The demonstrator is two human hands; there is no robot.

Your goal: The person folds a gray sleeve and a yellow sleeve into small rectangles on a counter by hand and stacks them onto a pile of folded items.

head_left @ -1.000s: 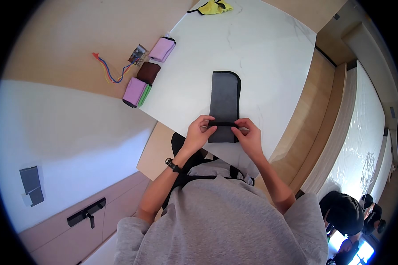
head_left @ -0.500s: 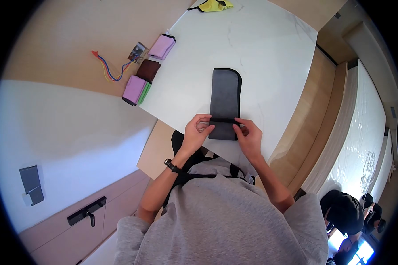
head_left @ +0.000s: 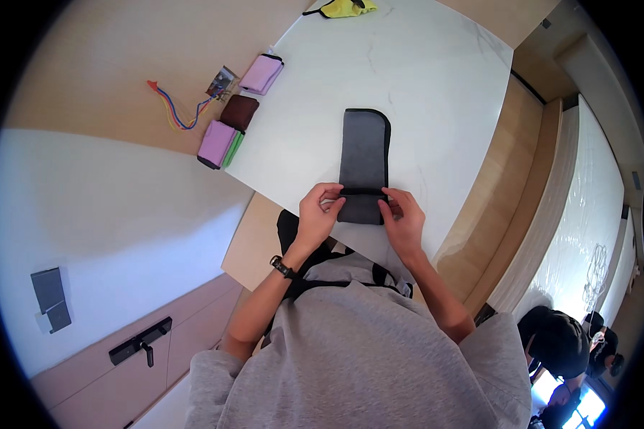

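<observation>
A grey cloth [head_left: 364,146] with black edging lies lengthwise on the white marble-patterned table [head_left: 444,121], its near end folded over into a short flap. My left hand [head_left: 319,213] pinches the left side of that flap between thumb and fingers. On the opposite side, my right hand [head_left: 403,219] pinches the flap's right edge the same way. The flap's black border runs straight across between my fingertips. The far end of the cloth rests flat, with one rounded corner at the right.
Along the table's left edge sit folded pink cloths [head_left: 262,73], a dark brown cloth [head_left: 239,112] and a green cloth [head_left: 234,149]. Beside them are a small picture card [head_left: 222,82] and coloured cords [head_left: 182,118]. A yellow cloth [head_left: 348,8] lies at the far edge. Other people [head_left: 557,343] are at lower right.
Both hands keep their pinch on the grey cloth. The flap's border has shifted very slightly toward the far end; otherwise little differs.
</observation>
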